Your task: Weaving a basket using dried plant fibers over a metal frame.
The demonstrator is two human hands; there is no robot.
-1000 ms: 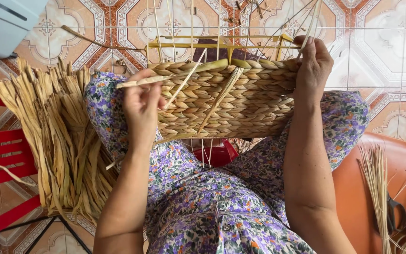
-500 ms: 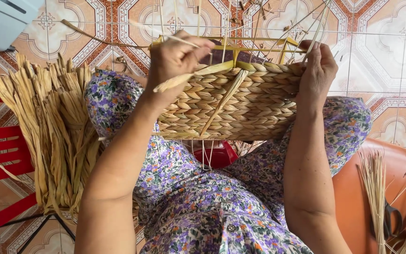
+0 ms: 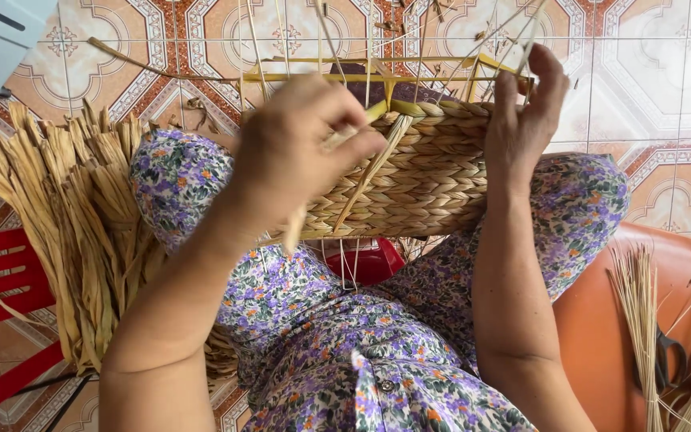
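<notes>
- Tiles (image 3: 649, 88) of glossy ceramic, cream with rust-red and grey octagon patterns, spread beyond the basket.
- Dress (image 3: 337, 344) of thin floral cloth, purple and orange on white, covers the lap under the basket.
- Basket (image 3: 433, 172), half-woven from flat tan plaits in tight herringbone rows, rests on the knees; a yellow frame (image 3: 313, 77) and thin pale upright stakes rise from its top edge.
- Bundle of dried leaves (image 3: 73, 232), broad, papery and straw-coloured, lies left of the basket over a red slatted chair (image 3: 1, 272).
- Orange cushion (image 3: 601, 328), smooth, sits right of the basket with a sheaf of thin stiff reeds (image 3: 641, 320) on it.
- Left hand (image 3: 301, 152) is closed, pinching a flat strand (image 3: 361, 180) against the basket's front.
- Right hand (image 3: 525, 120) clasps the basket's right top corner, fingers curled over the rim.
</notes>
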